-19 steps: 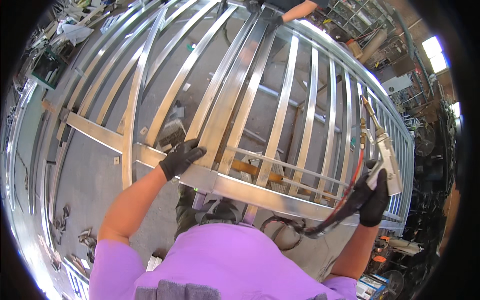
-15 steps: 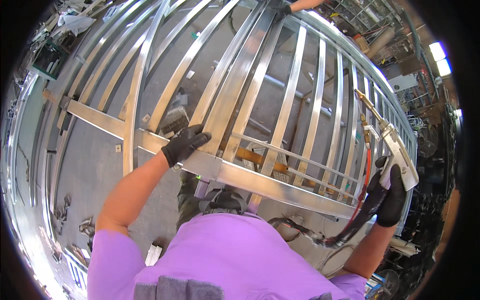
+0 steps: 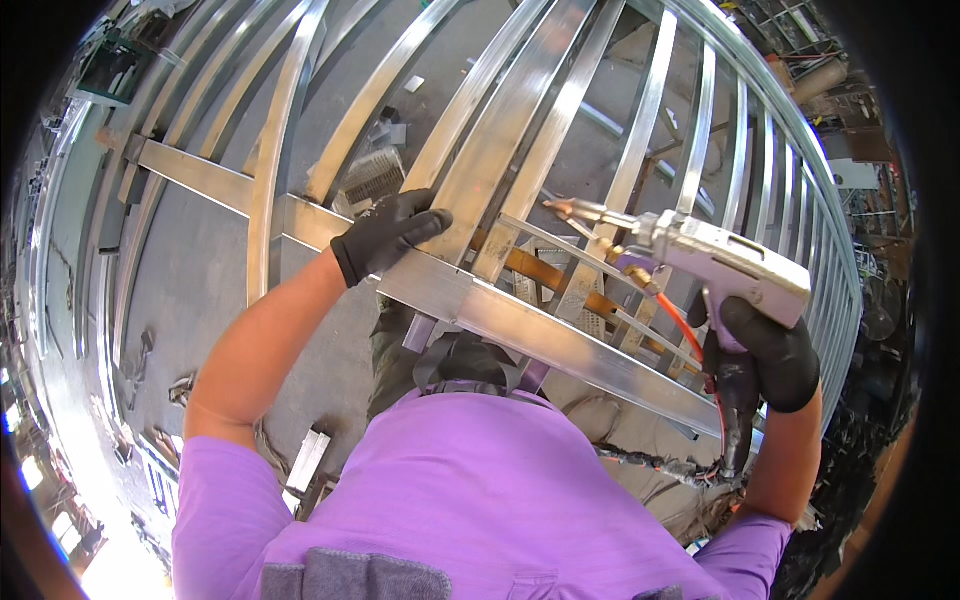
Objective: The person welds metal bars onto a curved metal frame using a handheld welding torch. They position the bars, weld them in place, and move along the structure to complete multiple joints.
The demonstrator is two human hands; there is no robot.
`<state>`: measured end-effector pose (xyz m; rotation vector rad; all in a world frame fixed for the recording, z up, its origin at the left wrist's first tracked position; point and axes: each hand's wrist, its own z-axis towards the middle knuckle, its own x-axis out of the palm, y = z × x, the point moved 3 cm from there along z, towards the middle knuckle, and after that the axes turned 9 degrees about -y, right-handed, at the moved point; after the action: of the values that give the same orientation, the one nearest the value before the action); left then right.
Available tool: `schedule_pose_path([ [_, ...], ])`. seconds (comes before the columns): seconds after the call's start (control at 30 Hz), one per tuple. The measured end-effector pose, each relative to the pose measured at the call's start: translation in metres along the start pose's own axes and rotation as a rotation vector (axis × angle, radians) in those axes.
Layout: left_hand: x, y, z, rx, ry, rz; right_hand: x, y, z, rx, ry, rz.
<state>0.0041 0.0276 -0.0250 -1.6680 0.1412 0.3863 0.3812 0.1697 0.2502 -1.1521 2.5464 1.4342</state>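
Observation:
My left hand point(image 3: 392, 235), in a black glove, is closed around the lower end of a wide shiny metal bar point(image 3: 490, 150), where it meets the long metal rail point(image 3: 590, 355) of a frame. My right hand point(image 3: 775, 350), also gloved in black, grips the handle of a silver welding gun point(image 3: 735, 262). Its copper-coloured nozzle point(image 3: 560, 208) points left toward the wide bar, apart from my left hand. A red hose point(image 3: 680, 325) runs down from the gun beside a thick dark cable point(image 3: 738, 410).
Several slanting metal bars point(image 3: 640, 120) form the frame, above a grey floor point(image 3: 190, 300). Below the bars lie a perforated pale block point(image 3: 370, 180) and a brown bar point(image 3: 560, 280). A dark bin point(image 3: 112, 72) stands far left; cluttered workshop items line the right edge.
My right hand has swung the welding gun from upright at the right to level, its nozzle now leftward. My left hand stays at the joint. Another person's gloved hand at the top has left view.

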Motion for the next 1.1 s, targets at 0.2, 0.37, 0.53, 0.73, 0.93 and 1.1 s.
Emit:
schedule_pose_path([
  [0.2,0.000,-0.005,-0.001,-0.042,-0.003,-0.031,0.034,-0.003,0.039,0.041,0.253,-0.143],
  [0.37,-0.001,0.000,0.002,-0.026,0.036,-0.008,0.044,-0.008,0.058,0.093,0.293,-0.192],
  [0.53,-0.001,0.003,0.001,-0.176,0.108,-0.126,0.044,-0.009,0.064,0.123,0.326,-0.146],
  [0.73,-0.002,-0.007,0.000,-0.205,0.099,-0.115,0.049,-0.009,0.067,0.169,0.379,-0.166],
  [0.93,-0.001,-0.004,-0.001,-0.145,0.086,-0.136,0.050,-0.012,0.072,0.158,0.397,-0.204],
  [1.1,-0.001,-0.002,-0.001,-0.142,0.082,-0.112,0.052,-0.012,0.070,0.176,0.384,-0.178],
])
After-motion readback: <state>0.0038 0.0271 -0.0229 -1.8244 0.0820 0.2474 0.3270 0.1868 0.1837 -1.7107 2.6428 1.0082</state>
